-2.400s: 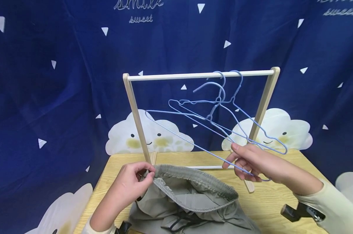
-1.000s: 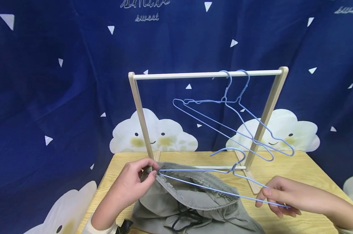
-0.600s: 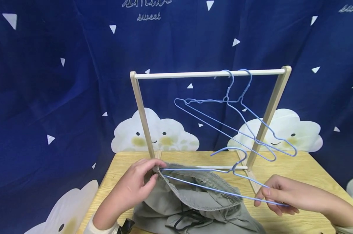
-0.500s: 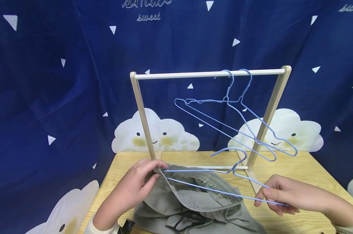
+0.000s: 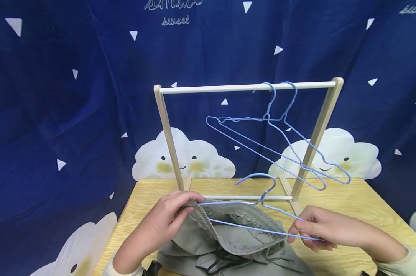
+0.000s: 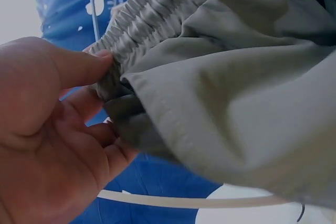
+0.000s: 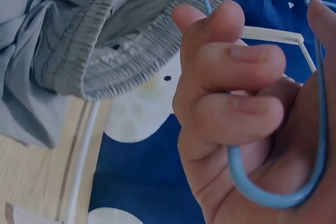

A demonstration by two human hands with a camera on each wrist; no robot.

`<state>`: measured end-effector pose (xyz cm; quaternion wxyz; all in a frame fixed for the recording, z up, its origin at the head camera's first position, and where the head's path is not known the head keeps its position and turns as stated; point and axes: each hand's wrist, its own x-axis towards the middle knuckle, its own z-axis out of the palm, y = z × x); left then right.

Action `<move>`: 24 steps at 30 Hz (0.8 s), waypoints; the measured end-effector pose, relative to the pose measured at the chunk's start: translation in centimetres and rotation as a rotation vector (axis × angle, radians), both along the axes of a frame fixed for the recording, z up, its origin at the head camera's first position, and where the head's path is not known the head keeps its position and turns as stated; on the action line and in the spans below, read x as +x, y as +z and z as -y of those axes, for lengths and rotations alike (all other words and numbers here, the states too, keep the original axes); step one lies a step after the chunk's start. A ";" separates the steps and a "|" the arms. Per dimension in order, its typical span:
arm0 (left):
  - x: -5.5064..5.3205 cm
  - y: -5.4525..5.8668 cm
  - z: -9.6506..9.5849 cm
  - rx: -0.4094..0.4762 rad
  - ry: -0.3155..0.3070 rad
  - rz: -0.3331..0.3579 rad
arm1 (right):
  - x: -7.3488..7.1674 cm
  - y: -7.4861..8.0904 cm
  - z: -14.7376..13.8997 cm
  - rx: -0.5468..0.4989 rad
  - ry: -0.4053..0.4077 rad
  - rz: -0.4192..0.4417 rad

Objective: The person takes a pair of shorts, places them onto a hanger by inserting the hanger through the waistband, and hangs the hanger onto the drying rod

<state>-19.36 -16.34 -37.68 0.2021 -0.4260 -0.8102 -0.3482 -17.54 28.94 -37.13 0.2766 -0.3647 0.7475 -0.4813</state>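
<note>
Grey elastic-waist pants (image 5: pixel 187 249) with a black drawstring lie at the table's front, waist gaping upward. My left hand (image 5: pixel 163 222) pinches the left end of the gathered waistband (image 6: pixel 152 17) between thumb and fingers. A blue wire hanger (image 5: pixel 263 197) spans the waist opening, its left end inside the waistband by the left fingers and hidden from the head view. My right hand (image 5: pixel 325 228) holds the hanger's right end, fingers curled round the wire; the rounded end loop (image 7: pixel 273 199) shows against the palm in the right wrist view. The hanger's hook points up and left.
Behind the pants stands a wooden rack (image 5: pixel 319 130) with a white top bar (image 5: pixel 208 89). Two more blue hangers (image 5: pixel 290 147) hang from its right half. The rack's low white rail (image 5: pixel 277 197) crosses the wooden table (image 5: pixel 335 195). A dark blue curtain (image 5: pixel 90 126) covers the back.
My right hand has lowered the hanger from beside the rack to the waist opening, then pushed it left. Its left end has gone inside the waistband; my left hand has shifted slightly right.
</note>
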 end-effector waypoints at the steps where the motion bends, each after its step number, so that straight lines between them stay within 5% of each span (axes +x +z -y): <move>1: 0.0 0.0 -0.1 0.004 -0.009 -0.005 | -0.1 0.0 0.3 0.004 0.001 0.000; 6: 0.3 0.0 -0.7 0.038 -0.031 0.011 | -0.4 -0.3 1.4 0.015 -0.001 0.031; 13: 0.8 -0.1 -1.3 0.070 -0.027 0.129 | -1.1 -1.4 3.0 -0.014 0.010 0.059; 19: 1.2 -0.4 -1.7 0.081 0.049 0.084 | -1.6 -2.1 4.0 -0.023 0.012 0.053; 24: 1.3 -0.5 -2.0 0.100 0.018 0.067 | -1.7 -2.4 4.8 -0.039 0.016 0.036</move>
